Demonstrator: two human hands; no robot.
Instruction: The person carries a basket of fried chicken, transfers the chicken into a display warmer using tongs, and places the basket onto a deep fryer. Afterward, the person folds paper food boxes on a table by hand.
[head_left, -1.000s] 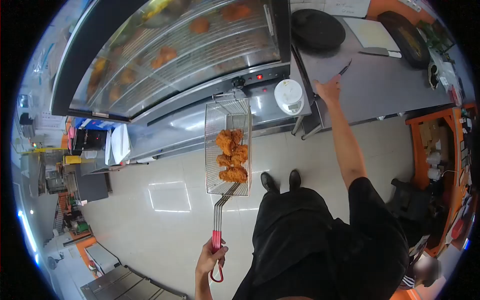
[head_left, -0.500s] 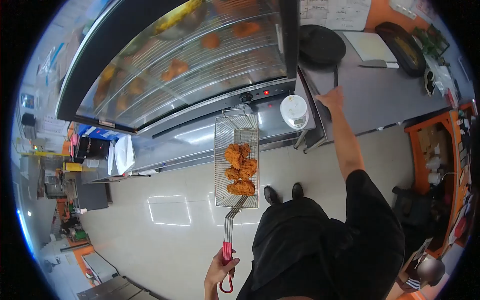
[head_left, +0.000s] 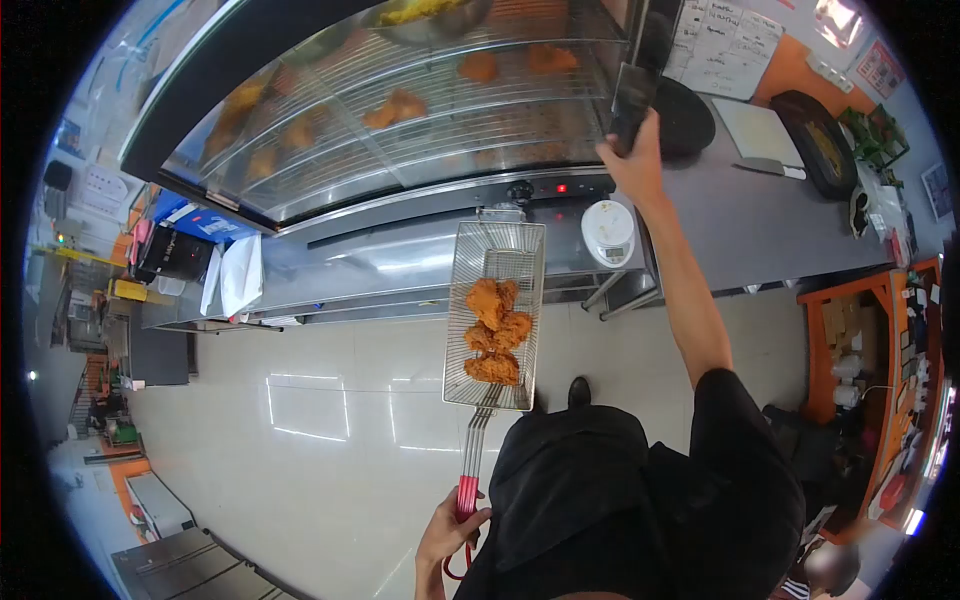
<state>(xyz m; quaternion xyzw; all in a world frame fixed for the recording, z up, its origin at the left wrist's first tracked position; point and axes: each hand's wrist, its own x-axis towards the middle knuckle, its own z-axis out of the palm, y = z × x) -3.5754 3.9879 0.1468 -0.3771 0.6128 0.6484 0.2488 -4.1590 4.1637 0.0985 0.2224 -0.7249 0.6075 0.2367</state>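
My left hand (head_left: 452, 525), low in the head view, is closed round the red handle of a wire fry basket (head_left: 452, 330). Several pieces of brown fried chicken (head_left: 495, 335) lie in the basket, which reaches up to the front of the glass display cabinet (head_left: 400, 190). On the right, my right hand (head_left: 637, 160) is wrapped round a long dark tool (head_left: 633, 100) beside the cabinet's right edge. The tool's exact kind cannot be made out. More fried pieces show behind the cabinet glass.
A white scale (head_left: 608, 232) stands below the cabinet's right end. On the steel counter (head_left: 715, 215) are a round black pan (head_left: 685, 120), a white board (head_left: 758, 132) with a knife (head_left: 770, 168), and a dark tray (head_left: 820, 150). Another person's head (head_left: 832, 568) shows at lower right.
My right hand has moved up from the counter beside the cabinet, now with the dark tool raised in it. The basket, still in my left hand, sits farther right in view.
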